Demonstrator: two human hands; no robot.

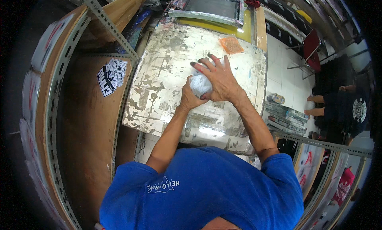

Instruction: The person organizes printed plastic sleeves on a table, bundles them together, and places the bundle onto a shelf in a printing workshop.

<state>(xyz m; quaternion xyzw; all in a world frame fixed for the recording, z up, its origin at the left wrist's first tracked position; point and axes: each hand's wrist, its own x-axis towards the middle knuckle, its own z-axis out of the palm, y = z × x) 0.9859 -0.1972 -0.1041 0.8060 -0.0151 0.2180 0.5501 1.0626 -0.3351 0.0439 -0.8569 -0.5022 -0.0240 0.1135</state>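
A crumpled whitish plastic bag point(200, 85), translucent in places, is held between my two hands above the worn table. My left hand point(190, 95) grips its near left side, thumb toward the middle. My right hand point(218, 79) curves over the right and far sides, its fingers spread around the plastic and their tips stained dark and reddish. What the bag contains, if anything, cannot be made out. Beyond my right hand, a small orange packet point(231, 45) lies flat on the tabletop point(159, 70), whose white surface is peeling and blotched with grey.
Framed printing screens point(211, 9) and a yellow board point(250, 27) lie at the table's far end. Metal-framed wooden shelving point(85, 122) stands close on the left. To the right are a tin point(275, 98), stacked frames point(284, 120), a red chair point(311, 50) and another person point(342, 106).
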